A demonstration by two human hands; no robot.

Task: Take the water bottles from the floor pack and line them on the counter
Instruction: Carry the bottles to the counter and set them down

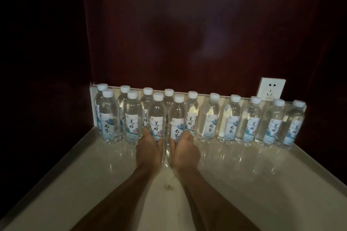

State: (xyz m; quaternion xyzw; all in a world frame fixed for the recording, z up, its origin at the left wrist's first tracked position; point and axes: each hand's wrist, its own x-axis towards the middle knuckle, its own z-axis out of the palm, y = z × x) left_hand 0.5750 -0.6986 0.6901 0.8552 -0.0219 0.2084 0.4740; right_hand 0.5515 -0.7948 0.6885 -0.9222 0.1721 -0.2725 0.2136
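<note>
A: Where do we stand with the water bottles [189,118]?

B: We see them upright on the pale counter [244,184], white caps up, lined along its low back edge. Taking the wall socket [270,89] as our mark: it sits on the dark red wall [187,33] above the back edge, and one single row of bottles runs below it and off to its left. Further left of the socket the row doubles, with four bottles standing in front of the ones behind.

A: And our hands?

B: Both are on the front row, well left of the socket and lower in the view. Our left hand [149,151] grips the third front bottle [157,118] low on its label, fingers curled round the base. Our right hand [185,151] grips the fourth front bottle [177,120] the same way, thumb against the label. The two hands lie side by side, nearly touching, and the two bottles stand just beside each other.

A: Are those two bottles set down on the counter?

B: We cannot tell; the hands hide their bases. Both stand upright, level with their neighbours.

A: Anything else near the socket?

B: Only the last two bottles of the row, to its lower right.
</note>
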